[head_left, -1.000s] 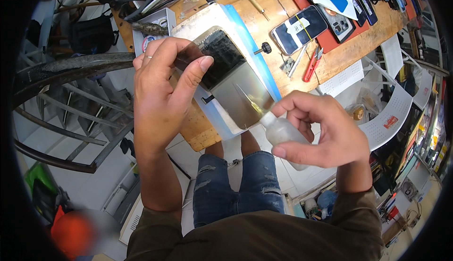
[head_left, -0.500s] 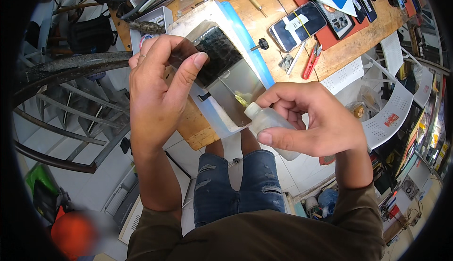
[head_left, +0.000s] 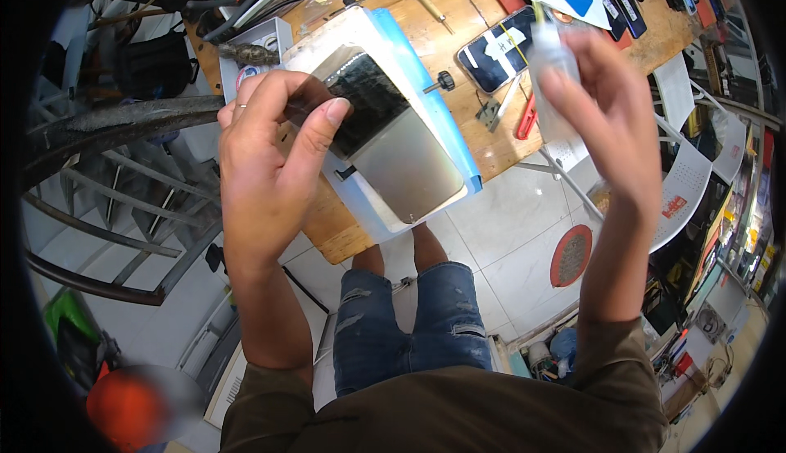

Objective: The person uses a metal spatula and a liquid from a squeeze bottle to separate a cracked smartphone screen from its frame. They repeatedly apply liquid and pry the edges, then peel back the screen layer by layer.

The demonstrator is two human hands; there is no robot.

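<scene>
Left hand pinches a dark sheet; right hand grips a translucent bottle.

Item: fisheye camera, left of a pair, worn on the head of the person over there. Faces steeply down at left hand, right hand and bench, at arm's reach; floor farther below.
</scene>
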